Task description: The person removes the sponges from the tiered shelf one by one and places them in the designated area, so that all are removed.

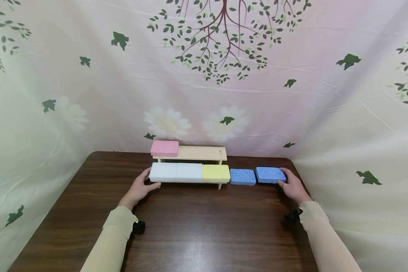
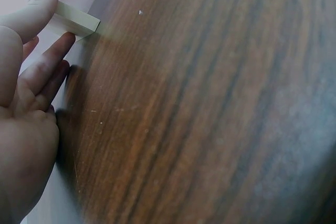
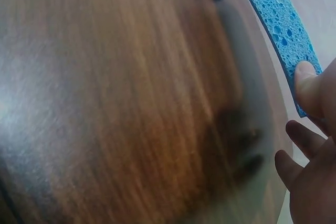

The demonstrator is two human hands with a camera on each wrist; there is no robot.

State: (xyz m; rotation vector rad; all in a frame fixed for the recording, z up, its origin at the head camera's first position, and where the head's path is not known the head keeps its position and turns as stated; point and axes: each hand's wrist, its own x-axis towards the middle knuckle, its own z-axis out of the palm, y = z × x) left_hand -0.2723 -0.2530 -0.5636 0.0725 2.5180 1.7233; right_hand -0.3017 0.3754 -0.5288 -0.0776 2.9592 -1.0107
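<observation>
At the left end of a small stepped wooden rack (image 1: 221,153), my left hand (image 1: 141,189) grips the front shelf, its thumb at the near corner. In the left wrist view that hand (image 2: 31,108) has its fingers against the shelf's wooden end (image 2: 79,22). Two white sponges (image 1: 176,172) and a yellow sponge (image 1: 216,173) lie in a row on the front shelf. My right hand (image 1: 293,187) pinches the right end of a blue sponge (image 1: 270,175), with the thumb (image 3: 310,90) on its near side. Another blue sponge (image 1: 243,176) sits between it and the yellow one.
A pink sponge (image 1: 164,148) lies at the left of the rack's higher back shelf. The rack stands near the far edge of a dark wooden table (image 1: 204,223). A printed curtain (image 1: 190,94) hangs behind the table and along both sides.
</observation>
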